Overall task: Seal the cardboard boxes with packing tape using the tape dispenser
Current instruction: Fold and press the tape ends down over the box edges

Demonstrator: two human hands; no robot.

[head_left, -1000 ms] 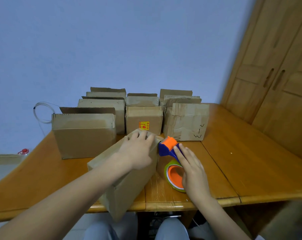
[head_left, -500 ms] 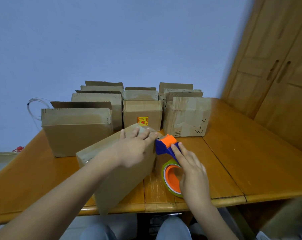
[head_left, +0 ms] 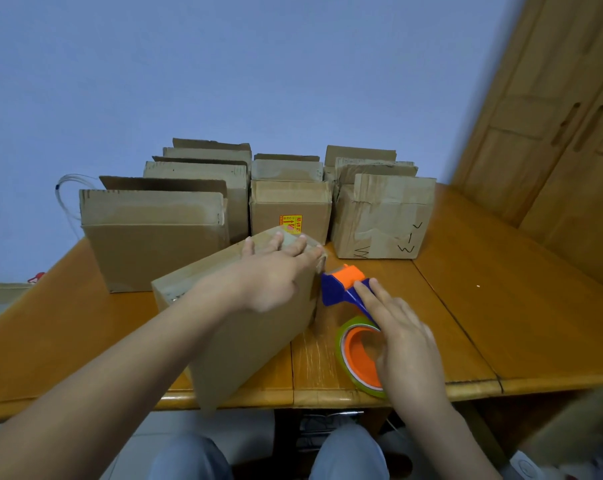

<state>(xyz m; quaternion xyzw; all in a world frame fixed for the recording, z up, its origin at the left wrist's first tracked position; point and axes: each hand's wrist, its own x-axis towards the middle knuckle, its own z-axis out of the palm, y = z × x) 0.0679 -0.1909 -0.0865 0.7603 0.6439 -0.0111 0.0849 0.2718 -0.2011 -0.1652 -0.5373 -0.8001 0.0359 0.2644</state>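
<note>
The left hand point(head_left: 275, 282) presses flat, fingers straight, on the brown cardboard box point(head_left: 244, 348) at the near edge of the wooden table point(head_left: 500, 323). The right hand point(head_left: 407, 344) grips the blue-and-orange tape dispenser point(head_left: 341, 289), forefinger along its frame, head just beside the box's far corner. Taping looks about to start: next, set the head on the top seam.

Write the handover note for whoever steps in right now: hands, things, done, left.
Left hand presses flat on top of the near brown cardboard box, which lies skewed at the wooden table's front edge.
Right hand holds the blue and orange tape dispenser, its head at that box's far right corner.
Done: no tape strip shows on it.
Left: tape this box, then the brown boxes standing behind, several with flaps up.
</note>
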